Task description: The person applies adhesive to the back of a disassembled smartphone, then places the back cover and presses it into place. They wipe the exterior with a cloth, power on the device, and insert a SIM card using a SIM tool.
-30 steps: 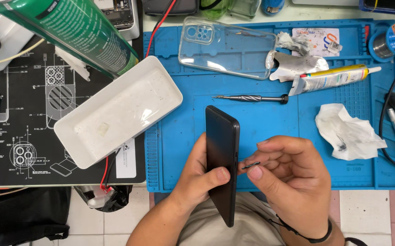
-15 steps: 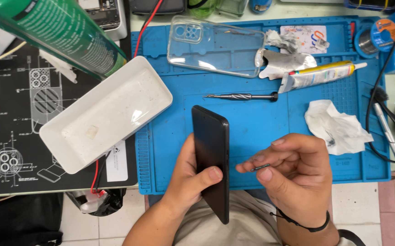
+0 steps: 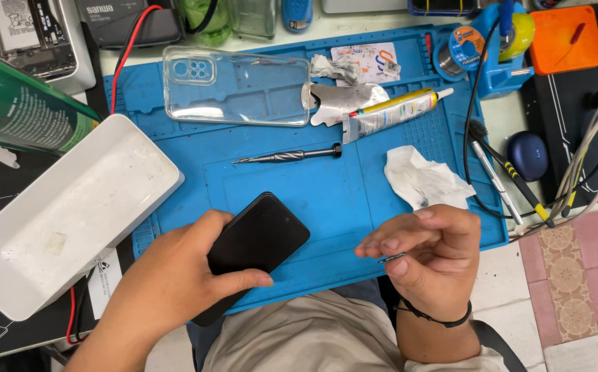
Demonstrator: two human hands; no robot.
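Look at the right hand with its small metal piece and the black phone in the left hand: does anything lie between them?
Nothing visible does. Only bare blue mat shows between the right hand, pinching the small metal piece, and the black phone gripped by the left hand. The screwdriver lies farther back.

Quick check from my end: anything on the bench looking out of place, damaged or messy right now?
Mostly tidy. The glue tube on the blue mat is squeezed flat and crumpled at its rear end, beside a crumpled tissue. The left hand holds the black phone tilted off the mat's near edge; the right hand pinches a small metal piece.
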